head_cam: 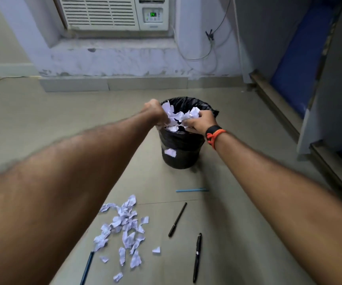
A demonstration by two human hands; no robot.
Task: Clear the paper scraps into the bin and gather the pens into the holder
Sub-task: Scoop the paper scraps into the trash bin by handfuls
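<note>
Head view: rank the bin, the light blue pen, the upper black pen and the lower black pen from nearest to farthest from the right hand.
From the right hand:
1. Bin, directly beneath the hand, which is at its rim.
2. Light blue pen, on the floor below the bin.
3. Upper black pen, angled, mid-floor.
4. Lower black pen, nearly upright in the picture, closest to the person.

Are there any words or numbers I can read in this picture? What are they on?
"24": green digits on the air conditioner display.
Small print around that display: too blurred to read.
Small white mark on the black pen: too small to read.
Lines on the paper scraps: too small to read.
</note>
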